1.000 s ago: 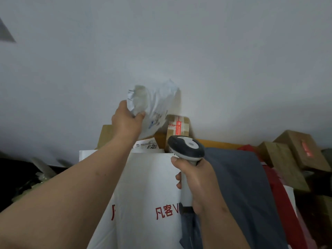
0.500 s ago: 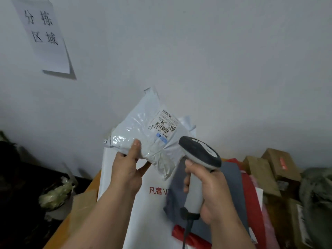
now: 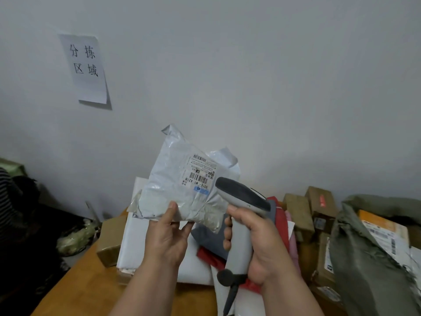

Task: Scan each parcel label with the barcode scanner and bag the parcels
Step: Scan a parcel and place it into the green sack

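Left hand [image 3: 167, 238] raised, thumb up across the front, fingers pinching from behind. Right hand [image 3: 257, 242] beside it, slightly lower, fingers wrapped round a handle, forefinger at the front. Both forearms bare, reaching forward.

The parcel [image 3: 182, 195] pinched in the left grip [image 3: 167, 238] is pale silver-grey plastic, its label [image 3: 200, 173] white with black barcodes and a small blue patch. The scanner [image 3: 241, 215] in the right grip [image 3: 257, 242] is light grey with a dark grey top. Below both grips lie white, slate-blue and red bags [image 3: 205, 252] on an orange-brown table [image 3: 86, 283]. Right of the right grip sit brown cardboard boxes [image 3: 298, 215] and an olive-green sack [image 3: 364, 265].
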{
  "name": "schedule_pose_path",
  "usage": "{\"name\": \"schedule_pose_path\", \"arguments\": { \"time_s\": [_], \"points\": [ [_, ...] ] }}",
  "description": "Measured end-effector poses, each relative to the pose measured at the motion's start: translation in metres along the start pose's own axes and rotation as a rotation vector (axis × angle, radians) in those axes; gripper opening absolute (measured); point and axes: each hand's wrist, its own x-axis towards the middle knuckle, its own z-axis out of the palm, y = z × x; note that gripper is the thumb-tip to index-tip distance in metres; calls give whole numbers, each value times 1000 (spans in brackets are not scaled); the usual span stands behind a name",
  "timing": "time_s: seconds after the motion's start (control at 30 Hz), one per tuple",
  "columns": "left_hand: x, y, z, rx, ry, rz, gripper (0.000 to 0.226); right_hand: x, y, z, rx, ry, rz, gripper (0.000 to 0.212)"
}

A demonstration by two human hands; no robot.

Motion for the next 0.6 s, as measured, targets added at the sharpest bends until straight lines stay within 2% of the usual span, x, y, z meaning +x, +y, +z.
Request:
{"name": "schedule_pose_path", "arguments": {
  "time_s": [0.37, 0.6],
  "points": [
    [-10, 9, -4, -41, -43, -32, 31, -19, 4, 11, -21, 26, -22, 22],
    [-10, 24, -12, -55, -43, -43, 31, -23, 12, 28, -38, 13, -3, 29]
  ]
}}
